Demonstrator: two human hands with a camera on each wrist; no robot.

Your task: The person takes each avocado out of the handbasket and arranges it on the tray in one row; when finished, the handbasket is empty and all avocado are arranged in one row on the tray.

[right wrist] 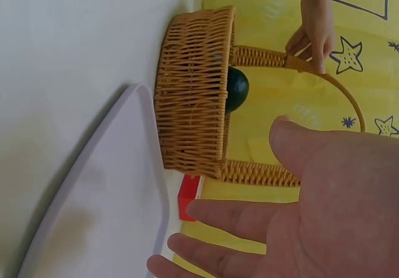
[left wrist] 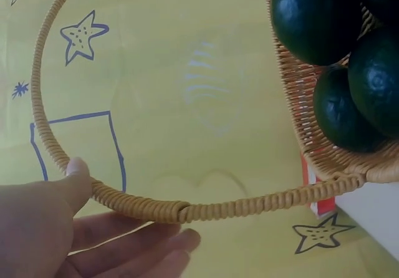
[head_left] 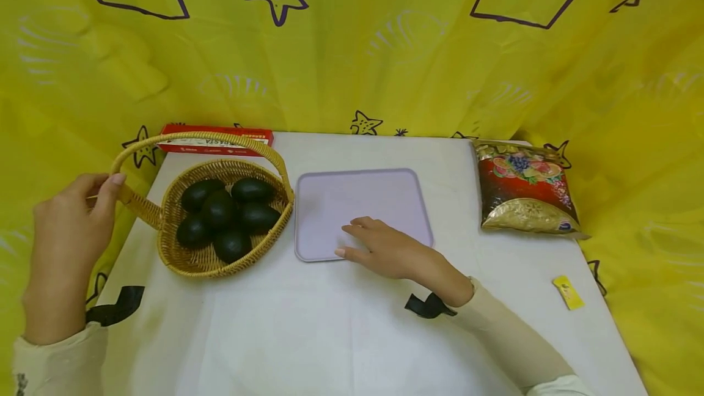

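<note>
In the head view my left hand [head_left: 74, 225] grips the woven handle [head_left: 220, 137] of a wicker basket [head_left: 181, 264] at its left side. The left wrist view shows the thumb over the handle [left wrist: 249, 207] and fingers beneath it. Several dark green avocados [head_left: 220, 211] lie heaped inside the basket, which rests on the table. My right hand [head_left: 396, 254], empty and with fingers spread, hovers over the front right of a pale lilac tray [head_left: 346, 197]. From the right wrist view, the tray [right wrist: 112, 203] lies close beside the basket wall [right wrist: 193, 97].
A red pasta box [head_left: 250, 146] lies behind the basket at the back left. At the back right is a shiny red-and-gold bag [head_left: 525, 188] with fruit printed on it. A small yellow packet [head_left: 568, 292] lies near the right edge of the white table [head_left: 286, 335]. Yellow patterned cloth [head_left: 341, 47] hangs behind.
</note>
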